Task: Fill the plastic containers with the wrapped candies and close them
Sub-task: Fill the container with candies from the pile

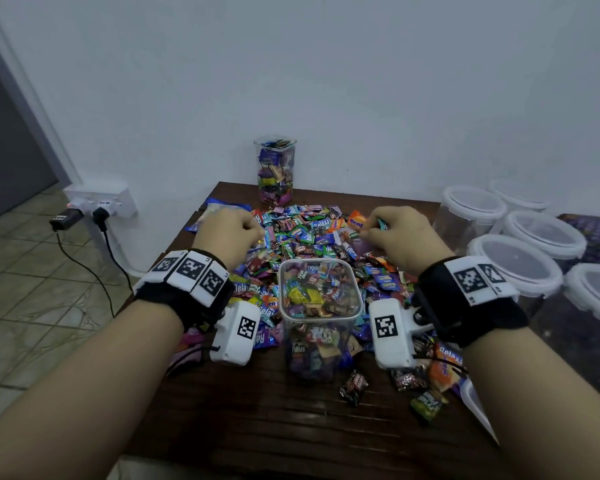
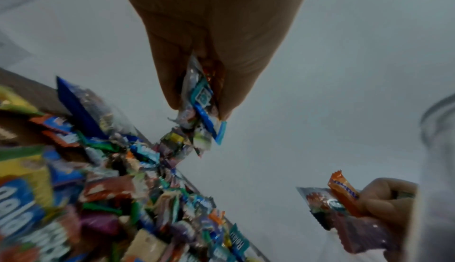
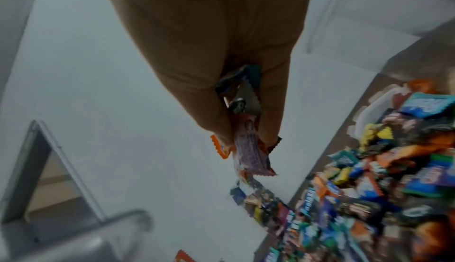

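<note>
Both hands are full right now: left hand [image 1: 232, 233] and right hand [image 1: 400, 237] each pinch a bunch of wrapped candies [image 2: 202, 99] over the pile. The open container [image 1: 319, 296] sits at 6 o'clock from both, about equally close.

The right hand [image 3: 209, 62] reaches away from the camera, its fingers [image 3: 197, 100] curled around a small bunch of wrapped candies [image 3: 242, 145]: orange, purple and blue-green wrappers poke out past the fingertips. Below to the right, a blurred heap of multicoloured wrapped sweets [image 3: 369, 198] covers a dark brown wooden table [image 3: 406, 60], with a pale wall [image 3: 123, 110] behind.
</note>
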`<state>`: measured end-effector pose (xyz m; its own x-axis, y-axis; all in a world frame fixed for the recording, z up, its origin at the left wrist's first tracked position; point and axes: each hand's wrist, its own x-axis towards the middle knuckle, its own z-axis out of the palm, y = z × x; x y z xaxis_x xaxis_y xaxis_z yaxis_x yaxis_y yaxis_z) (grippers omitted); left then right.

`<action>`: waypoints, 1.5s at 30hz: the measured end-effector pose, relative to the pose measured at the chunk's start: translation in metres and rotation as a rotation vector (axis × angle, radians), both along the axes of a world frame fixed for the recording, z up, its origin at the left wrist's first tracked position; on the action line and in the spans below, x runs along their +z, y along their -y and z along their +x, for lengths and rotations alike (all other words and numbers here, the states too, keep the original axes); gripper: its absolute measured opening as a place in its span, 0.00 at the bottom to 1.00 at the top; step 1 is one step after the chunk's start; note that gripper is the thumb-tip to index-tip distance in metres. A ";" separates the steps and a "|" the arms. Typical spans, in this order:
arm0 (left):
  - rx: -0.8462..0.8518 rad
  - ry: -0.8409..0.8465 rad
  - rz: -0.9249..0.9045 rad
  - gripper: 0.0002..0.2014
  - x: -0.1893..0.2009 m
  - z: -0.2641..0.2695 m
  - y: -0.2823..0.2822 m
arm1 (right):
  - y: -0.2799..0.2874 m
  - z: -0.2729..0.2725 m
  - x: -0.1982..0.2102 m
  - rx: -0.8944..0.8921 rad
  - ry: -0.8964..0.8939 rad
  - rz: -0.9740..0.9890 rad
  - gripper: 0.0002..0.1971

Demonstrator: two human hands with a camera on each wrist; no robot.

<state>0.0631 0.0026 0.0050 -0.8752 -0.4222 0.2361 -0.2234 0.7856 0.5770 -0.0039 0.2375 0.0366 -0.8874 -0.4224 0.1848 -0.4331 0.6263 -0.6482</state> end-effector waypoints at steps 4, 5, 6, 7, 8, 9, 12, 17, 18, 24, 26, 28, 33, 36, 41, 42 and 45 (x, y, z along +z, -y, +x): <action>-0.025 -0.105 0.027 0.08 0.021 0.004 -0.005 | 0.000 0.012 0.021 0.039 -0.024 -0.129 0.12; -0.032 -0.127 0.041 0.08 0.025 0.004 -0.006 | -0.001 0.015 0.026 0.055 -0.033 -0.158 0.12; -0.039 -0.150 0.059 0.07 0.029 0.005 -0.007 | -0.001 0.019 0.030 0.075 -0.043 -0.187 0.10; -0.043 -0.168 0.070 0.07 0.033 0.007 -0.008 | -0.001 0.023 0.034 0.094 -0.051 -0.207 0.09; -0.043 -0.179 0.070 0.07 0.036 0.008 -0.008 | -0.001 0.029 0.036 0.115 -0.054 -0.223 0.08; -0.043 -0.187 0.068 0.07 0.039 0.009 -0.009 | -0.002 0.034 0.038 0.136 -0.049 -0.232 0.08; -0.045 -0.209 0.083 0.06 0.044 0.012 -0.009 | -0.001 0.051 0.037 0.220 0.015 -0.247 0.08; -0.059 -0.222 0.107 0.06 0.042 0.014 -0.012 | 0.003 0.064 0.028 0.308 0.023 -0.108 0.07; -0.062 -0.221 0.104 0.06 0.042 0.014 -0.013 | 0.004 0.066 0.027 0.320 0.017 -0.069 0.08; -0.069 -0.195 0.131 0.06 0.035 0.013 -0.010 | 0.011 0.074 0.025 0.392 0.052 0.103 0.07; -0.076 -0.191 0.126 0.06 0.033 0.012 -0.010 | 0.013 0.074 0.026 0.401 0.037 0.134 0.06; -0.078 -0.196 0.126 0.06 0.031 0.012 -0.010 | 0.015 0.076 0.027 0.409 0.035 0.162 0.04; -0.080 -0.209 0.113 0.06 0.028 0.010 -0.010 | 0.019 0.079 0.026 0.410 0.015 0.179 0.04; -0.085 -0.210 0.103 0.07 0.028 0.010 -0.010 | 0.020 0.080 0.027 0.410 -0.009 0.203 0.07; -0.097 -0.199 0.095 0.07 0.028 0.009 -0.012 | 0.017 0.085 0.027 0.357 -0.026 0.147 0.11; -0.100 -0.200 0.095 0.07 0.028 0.009 -0.013 | 0.015 0.086 0.026 0.337 -0.048 0.118 0.11; -0.110 -0.207 0.108 0.07 0.028 0.011 -0.014 | 0.003 0.087 0.016 0.273 -0.014 -0.065 0.22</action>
